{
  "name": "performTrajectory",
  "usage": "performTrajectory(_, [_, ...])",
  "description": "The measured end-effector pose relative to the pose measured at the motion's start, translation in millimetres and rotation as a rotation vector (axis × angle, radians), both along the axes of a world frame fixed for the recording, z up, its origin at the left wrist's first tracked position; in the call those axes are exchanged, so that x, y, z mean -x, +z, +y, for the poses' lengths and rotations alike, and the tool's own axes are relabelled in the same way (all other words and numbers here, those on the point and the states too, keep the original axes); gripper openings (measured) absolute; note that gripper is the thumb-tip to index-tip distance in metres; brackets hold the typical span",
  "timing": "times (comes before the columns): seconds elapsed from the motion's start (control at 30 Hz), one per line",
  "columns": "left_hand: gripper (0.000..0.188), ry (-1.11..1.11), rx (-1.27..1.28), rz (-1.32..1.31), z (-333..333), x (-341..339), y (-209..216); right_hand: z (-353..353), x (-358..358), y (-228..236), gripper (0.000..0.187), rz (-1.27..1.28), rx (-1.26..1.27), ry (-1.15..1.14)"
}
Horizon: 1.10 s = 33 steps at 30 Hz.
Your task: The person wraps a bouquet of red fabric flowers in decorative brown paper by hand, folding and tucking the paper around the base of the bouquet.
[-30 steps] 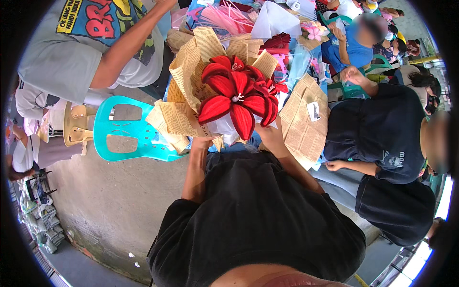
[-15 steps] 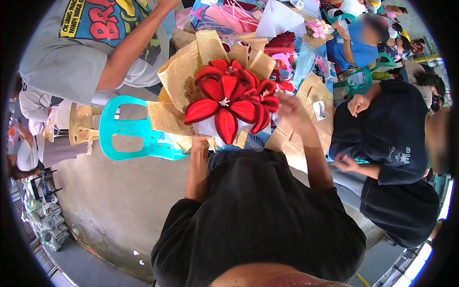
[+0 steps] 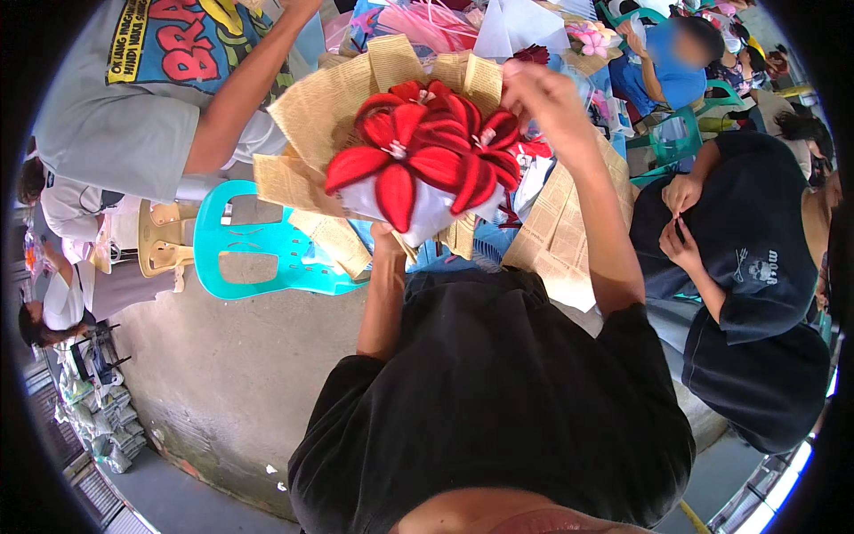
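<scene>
A bouquet of red fuzzy-petalled flowers (image 3: 396, 160) with pale centres is held up in front of me. Tan newsprint-patterned wrapping paper (image 3: 316, 107) fans out behind the blooms, and white inner wrap (image 3: 365, 198) shows below them. My left hand (image 3: 384, 238) grips the bouquet from underneath; most of its fingers are hidden behind the wrap. My right hand (image 3: 550, 100) is raised at the bouquet's right side, its bent fingers pinching the upper right edge of the wrapping paper.
A table with a sheet of newsprint paper (image 3: 556, 236) and pink ribbon strands (image 3: 427, 27) lies beyond. A turquoise chair (image 3: 236, 240) stands left. A person in grey (image 3: 133, 133) is close at the left, another in black (image 3: 721, 222) at the right.
My right hand has moved up from beside the right-hand flower to the paper's upper edge. The bouquet has shifted slightly left and tilted. The person in black has brought both hands together.
</scene>
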<state>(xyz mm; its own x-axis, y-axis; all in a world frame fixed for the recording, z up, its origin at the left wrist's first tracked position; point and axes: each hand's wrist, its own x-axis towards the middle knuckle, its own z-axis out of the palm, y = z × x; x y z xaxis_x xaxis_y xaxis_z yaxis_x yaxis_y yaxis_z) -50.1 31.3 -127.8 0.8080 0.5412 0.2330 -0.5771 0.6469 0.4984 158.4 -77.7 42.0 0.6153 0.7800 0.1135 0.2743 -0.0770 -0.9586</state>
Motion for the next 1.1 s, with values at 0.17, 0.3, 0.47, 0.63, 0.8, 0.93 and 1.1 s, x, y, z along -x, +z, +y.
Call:
performTrajectory(0.17, [0.087, 0.059, 0.068, 0.005, 1, -17, -8, -34, 27, -62, 0.031, 0.346, -0.288, -0.200])
performTrajectory(0.3, [0.085, 0.068, 0.135, 0.036, 2, -31, -19, -22, 87, -90, 0.030, 0.741, -0.395, 0.037])
performTrajectory(0.47, [0.084, 0.017, 0.179, 0.137, 13, -42, -23, -2, 91, -56, 0.031, 0.719, -0.442, 0.097])
performTrajectory(0.63, [0.082, -0.015, 0.203, 0.185, 22, -45, -18, 2, 86, -50, 0.040, 0.739, -0.463, 0.146])
performTrajectory(0.8, [0.081, 0.053, 0.273, 0.019, 18, -44, -8, 5, 86, -54, 0.054, 0.703, -0.387, 0.093])
performTrajectory(0.93, [0.068, 0.027, 0.246, -0.150, 8, -35, 13, 5, 89, -49, 0.049, 0.739, -0.384, 0.074])
performTrajectory(1.1, [0.057, -0.059, -0.025, -0.156, 12, -20, 40, -3, 90, -48, 0.036, 0.739, -0.488, 0.012])
